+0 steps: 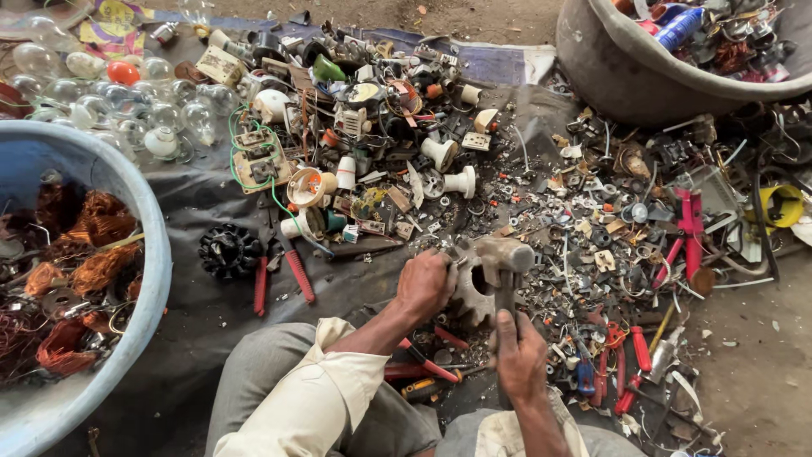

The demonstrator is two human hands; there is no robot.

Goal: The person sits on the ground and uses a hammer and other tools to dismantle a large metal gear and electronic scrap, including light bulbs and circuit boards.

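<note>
This is an informal scrap-dismantling workspace set on bare ground. A dark sheet (194,211) covers the dirt and carries heaps of broken electrical parts (381,127), glass light bulbs (110,101), and red-handled pliers (283,275). A blue tub (156,245) holds stripped copper wire (93,245), and a grey tub (609,68) holds mixed scrap.

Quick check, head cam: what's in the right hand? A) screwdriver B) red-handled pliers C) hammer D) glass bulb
C: the right hand grips the handle of a hammer, its head over the toothed metal part that the left hand steadies.
</note>
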